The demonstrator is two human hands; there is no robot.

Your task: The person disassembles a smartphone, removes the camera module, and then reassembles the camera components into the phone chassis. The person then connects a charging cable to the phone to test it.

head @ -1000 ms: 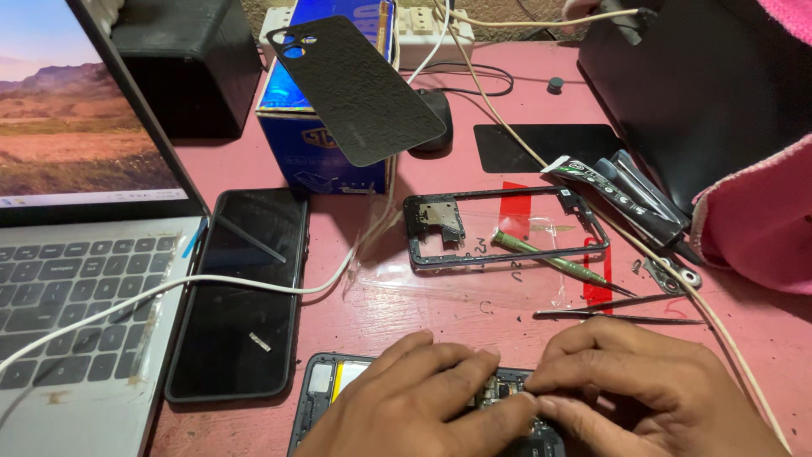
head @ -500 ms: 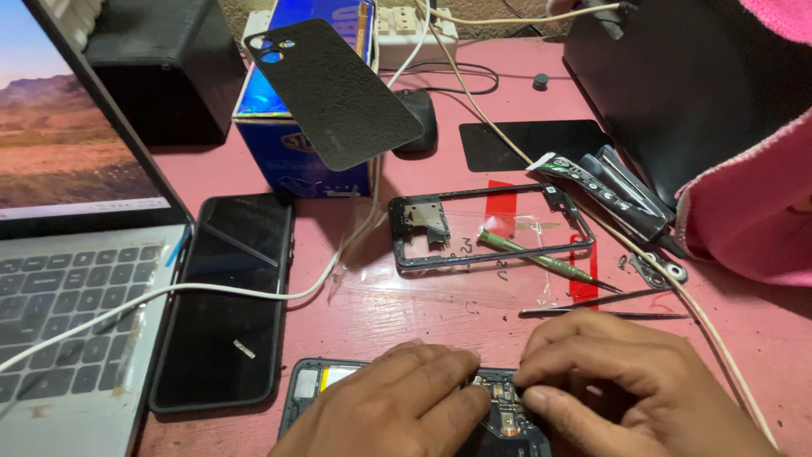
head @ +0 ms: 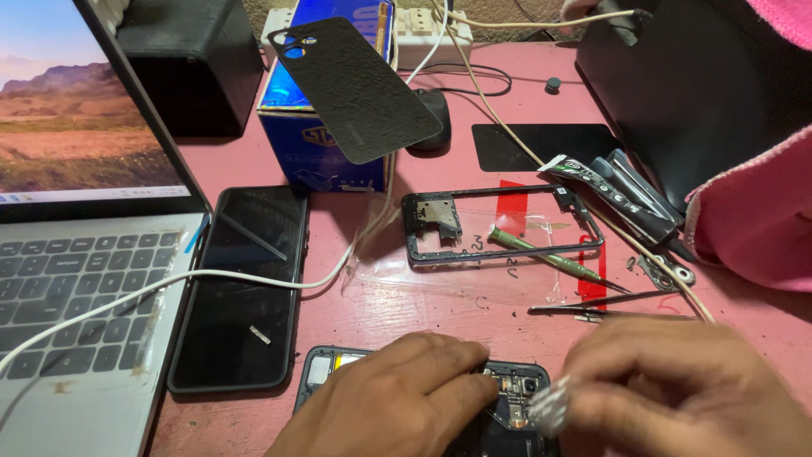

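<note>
The opened phone [head: 507, 406] lies at the bench's [head: 440, 313] near edge, at six o'clock. The left hand [head: 397, 398] presses flat on it, fingers loosely curled, gripping nothing. The right hand [head: 677, 389] pinches a small blurred pale piece [head: 550, 408] just beside it. Tweezers [head: 600, 306] lie at one o'clock, a black phone [head: 241, 288] at ten o'clock; bare bench between.

Single head view, angled steeply down at close range; pink table [head: 440, 313] is seen, laptop [head: 76, 254] at nine o'clock.
</note>
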